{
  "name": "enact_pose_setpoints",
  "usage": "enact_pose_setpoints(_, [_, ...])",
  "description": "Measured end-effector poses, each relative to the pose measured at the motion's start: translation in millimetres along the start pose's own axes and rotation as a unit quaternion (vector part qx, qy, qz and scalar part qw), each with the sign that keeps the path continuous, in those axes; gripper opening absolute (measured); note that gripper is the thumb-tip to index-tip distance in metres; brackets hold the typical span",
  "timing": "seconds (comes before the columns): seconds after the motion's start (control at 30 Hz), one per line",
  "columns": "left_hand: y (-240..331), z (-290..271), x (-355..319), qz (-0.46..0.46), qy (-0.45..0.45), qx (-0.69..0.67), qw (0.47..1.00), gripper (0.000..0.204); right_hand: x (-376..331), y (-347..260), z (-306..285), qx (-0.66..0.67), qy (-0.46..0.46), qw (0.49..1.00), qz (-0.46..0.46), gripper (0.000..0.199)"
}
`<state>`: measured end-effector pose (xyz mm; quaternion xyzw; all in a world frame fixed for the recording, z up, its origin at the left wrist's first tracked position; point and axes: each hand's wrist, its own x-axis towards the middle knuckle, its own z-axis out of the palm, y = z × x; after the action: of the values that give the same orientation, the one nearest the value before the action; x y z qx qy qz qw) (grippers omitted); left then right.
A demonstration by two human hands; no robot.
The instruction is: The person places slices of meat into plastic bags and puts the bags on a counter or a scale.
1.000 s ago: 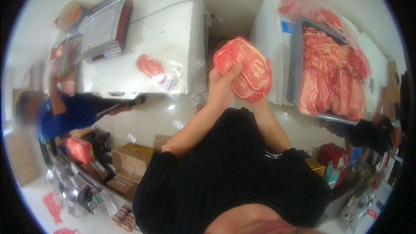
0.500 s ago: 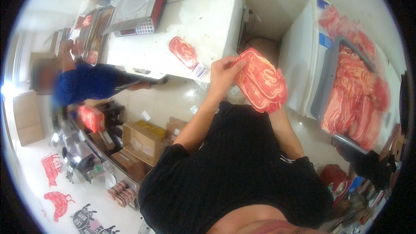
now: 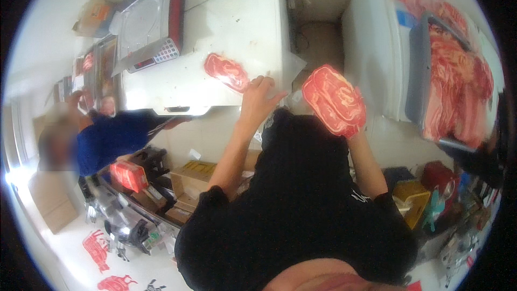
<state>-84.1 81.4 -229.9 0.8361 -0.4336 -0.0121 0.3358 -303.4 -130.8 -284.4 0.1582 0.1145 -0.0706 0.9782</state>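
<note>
White counter (image 3: 226,16) — one meat slice (image 3: 226,71) lies near its front edge | my left hand (image 3: 259,97) spread beside it | right hand (image 3: 353,129) grips a second slice (image 3: 334,99), unplaced, I judge.

Bright, washed-out light; glare blown out on white desk (image 3: 237,16) and along left rim. Heavy fisheye bending, black corners. Soft motion blur overall.

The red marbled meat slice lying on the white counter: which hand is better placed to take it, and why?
Left. The left hand is at the counter edge beside that red marbled meat slice; the right hand already holds another slice.
</note>
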Motion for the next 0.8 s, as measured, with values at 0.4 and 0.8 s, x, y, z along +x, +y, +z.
enact_pose_setpoints(0.4, [-32,-11,7,0.02,-0.084,-0.16,0.983,0.012,20,91,-54,0.011,0.016,0.998,-0.059,0.071])
enact_pose_setpoints(0.8, [-35,-36,15,0.084,-0.096,-0.209,0.969,0.012,133,91,-65,-0.317,-0.052,0.941,-0.108,0.047])
